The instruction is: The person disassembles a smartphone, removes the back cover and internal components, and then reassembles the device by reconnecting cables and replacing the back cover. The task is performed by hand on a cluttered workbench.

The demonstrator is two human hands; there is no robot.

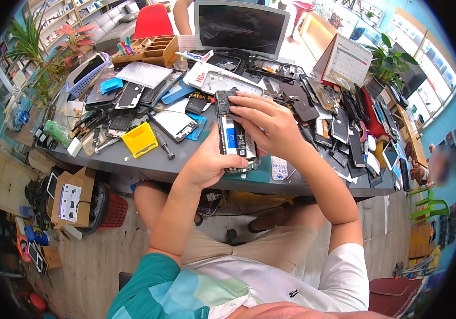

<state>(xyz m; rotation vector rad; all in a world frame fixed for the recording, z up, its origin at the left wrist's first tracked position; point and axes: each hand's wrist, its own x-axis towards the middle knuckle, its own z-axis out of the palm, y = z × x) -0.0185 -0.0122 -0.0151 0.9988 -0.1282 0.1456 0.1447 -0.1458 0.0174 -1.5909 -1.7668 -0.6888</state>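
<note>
Left hand in closed grip around an open-backed phone, right hand arched over its top, grip unclear

Gap beside left hand, clutter beyond

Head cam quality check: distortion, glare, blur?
Head view: strong fisheye, front edge of the desk bowed, black surround; head view: windows at right glare nearly white; head view: left hand, right hand and open phone fairly sharp, blurred patch at far right unreadable.
</note>
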